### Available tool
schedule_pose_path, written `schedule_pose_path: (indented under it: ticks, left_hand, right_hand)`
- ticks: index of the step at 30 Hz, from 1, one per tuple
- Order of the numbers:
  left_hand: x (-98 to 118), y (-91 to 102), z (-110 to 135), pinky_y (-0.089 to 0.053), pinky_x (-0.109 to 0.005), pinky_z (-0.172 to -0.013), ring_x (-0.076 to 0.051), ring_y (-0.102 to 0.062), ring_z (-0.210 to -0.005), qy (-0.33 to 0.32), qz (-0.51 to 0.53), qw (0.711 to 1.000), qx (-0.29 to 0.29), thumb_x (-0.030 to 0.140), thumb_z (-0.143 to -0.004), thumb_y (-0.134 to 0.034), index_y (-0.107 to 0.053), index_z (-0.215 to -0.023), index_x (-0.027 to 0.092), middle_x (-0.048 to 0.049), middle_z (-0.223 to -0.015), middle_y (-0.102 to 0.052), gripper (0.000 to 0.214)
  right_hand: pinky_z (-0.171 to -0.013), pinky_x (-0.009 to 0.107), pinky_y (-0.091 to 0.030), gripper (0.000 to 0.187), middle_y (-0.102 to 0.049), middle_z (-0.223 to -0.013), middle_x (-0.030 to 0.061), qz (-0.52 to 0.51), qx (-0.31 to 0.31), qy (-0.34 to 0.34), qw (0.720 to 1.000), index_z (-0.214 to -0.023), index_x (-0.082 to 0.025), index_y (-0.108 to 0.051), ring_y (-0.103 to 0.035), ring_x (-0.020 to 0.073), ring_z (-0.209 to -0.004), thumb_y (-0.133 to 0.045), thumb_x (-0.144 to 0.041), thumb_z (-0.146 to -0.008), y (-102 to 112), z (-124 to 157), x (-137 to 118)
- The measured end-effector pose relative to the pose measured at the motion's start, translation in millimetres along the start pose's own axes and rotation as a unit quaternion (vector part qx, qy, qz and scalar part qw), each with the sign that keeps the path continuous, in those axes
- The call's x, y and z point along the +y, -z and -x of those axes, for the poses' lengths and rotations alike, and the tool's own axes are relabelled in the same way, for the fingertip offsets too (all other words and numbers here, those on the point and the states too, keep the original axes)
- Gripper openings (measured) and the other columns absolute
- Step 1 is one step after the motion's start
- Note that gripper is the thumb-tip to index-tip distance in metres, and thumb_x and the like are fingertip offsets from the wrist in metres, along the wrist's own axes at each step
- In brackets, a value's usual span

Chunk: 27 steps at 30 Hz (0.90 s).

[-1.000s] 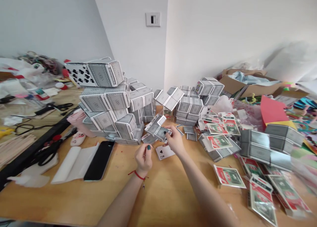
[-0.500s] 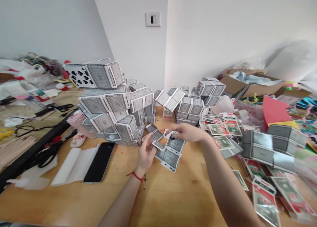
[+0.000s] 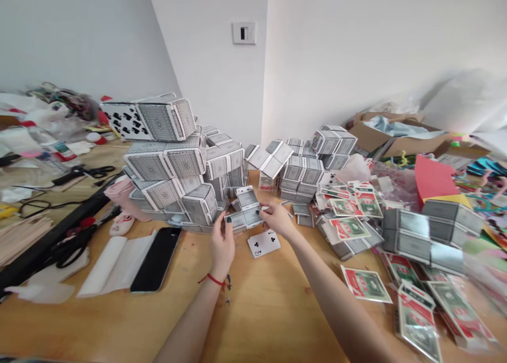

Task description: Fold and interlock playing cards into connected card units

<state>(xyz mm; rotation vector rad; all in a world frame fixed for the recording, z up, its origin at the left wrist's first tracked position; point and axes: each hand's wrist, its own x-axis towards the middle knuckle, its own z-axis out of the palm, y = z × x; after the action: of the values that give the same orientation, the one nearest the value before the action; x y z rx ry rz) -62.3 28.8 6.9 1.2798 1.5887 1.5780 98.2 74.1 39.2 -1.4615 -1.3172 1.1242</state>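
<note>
Between my two hands are joined playing cards (image 3: pixel 245 215) with grey patterned backs, partly folded and raised a little off the wooden table. My left hand (image 3: pixel 222 242) pinches their left edge between thumb and fingers. The fingers of my right hand (image 3: pixel 279 219) close on their right edge. Just below them, a two of clubs (image 3: pixel 263 244) lies face up on the table. A small folded grey card piece (image 3: pixel 303 214) rests right of my right hand. Behind and left rises a large stack of card boxes (image 3: pixel 170 168).
More card boxes (image 3: pixel 303 170) stand at the back right, with a tilted card piece (image 3: pixel 271 157) beside them. Packs of red-and-green cards (image 3: pixel 366 285) lie to the right. A black phone (image 3: pixel 156 259), paper roll (image 3: pixel 103 265) and scissors (image 3: pixel 75 241) lie left. A cardboard box (image 3: pixel 404 139) is farther back.
My right hand has moved down and slightly left, onto the cards' right edge. My left hand has shifted slightly left. The two of clubs now shows face up where grey-backed cards were.
</note>
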Motion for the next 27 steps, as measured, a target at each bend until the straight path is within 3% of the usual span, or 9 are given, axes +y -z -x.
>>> schedule_pose_path:
  ticks: [3,7,10,14,20,27]
  left_hand:
    - [-0.6,2.2,0.8,-0.05,-0.027,-0.051,-0.015,-0.061,-0.069,-0.029,-0.053,0.998,-0.032,0.033,-0.08,-0.044,-0.048,-0.116,0.017,-0.0151,-0.115,-0.052,0.04]
    - [-3.8,4.5,-0.4,-0.049,-0.033,-0.07,-0.02,-0.058,-0.088,-0.101,-0.152,0.982,-0.05,0.029,-0.08,-0.043,-0.054,-0.108,0.015,-0.014,-0.109,-0.057,0.033]
    - [-5.6,4.5,-2.0,-0.046,-0.037,-0.078,-0.021,-0.057,-0.091,-0.124,-0.191,0.972,-0.061,0.025,-0.08,-0.042,-0.056,-0.104,0.016,-0.0119,-0.103,-0.06,0.029]
    - [-6.8,3.5,-3.3,-0.042,-0.04,-0.087,-0.023,-0.051,-0.104,-0.16,-0.219,0.961,-0.052,0.019,-0.077,-0.044,-0.055,-0.105,0.016,-0.0119,-0.111,-0.056,0.03]
    - [-8.0,2.6,-3.5,-0.042,-0.04,-0.087,-0.022,-0.051,-0.104,-0.174,-0.223,0.958,-0.048,0.01,-0.077,-0.039,-0.054,-0.106,0.017,-0.0112,-0.11,-0.055,0.033]
    - [4.2,6.2,1.7,-0.047,-0.033,-0.078,-0.02,-0.054,-0.097,-0.223,-0.215,0.95,-0.026,0.018,-0.079,-0.043,-0.056,-0.103,0.018,-0.0106,-0.106,-0.055,0.027]
  right_hand:
    - [-0.046,0.02,-0.044,0.02,-0.064,-0.056,-0.0001,0.107,0.006,0.033,0.994,-0.083,-0.016,-0.065,-0.057,0.0115,-0.043,-0.05,-0.014,-0.07,-8.7,-15.2,6.5]
    - [-0.049,0.02,-0.043,0.021,-0.064,-0.055,0.0011,0.127,0.013,0.042,0.991,-0.075,-0.016,-0.067,-0.057,0.0125,-0.045,-0.047,-0.013,-0.07,-14.5,-29.7,11.4]
    - [-0.049,0.021,-0.043,0.024,-0.066,-0.061,0.0025,0.134,0.025,0.038,0.99,-0.077,-0.016,-0.067,-0.058,0.0132,-0.046,-0.045,-0.012,-0.071,-17.9,-33.7,16.7]
    - [-0.047,0.021,-0.043,0.023,-0.066,-0.065,0.0046,0.139,0.033,0.017,0.99,-0.077,-0.015,-0.066,-0.058,0.0127,-0.042,-0.045,-0.009,-0.069,-20.8,-33.4,22.3]
    - [-0.044,0.02,-0.042,0.022,-0.065,-0.081,0.0071,0.136,0.07,-0.002,0.988,-0.085,-0.015,-0.057,-0.059,0.0113,-0.044,-0.048,-0.008,-0.066,-24.5,-24.5,23.1]
    - [-0.042,0.02,-0.041,0.011,-0.063,-0.064,0.003,0.126,0.057,-0.009,0.99,-0.08,-0.016,-0.056,-0.055,0.0112,-0.041,-0.051,-0.022,-0.072,-14.6,-16.5,22.6]
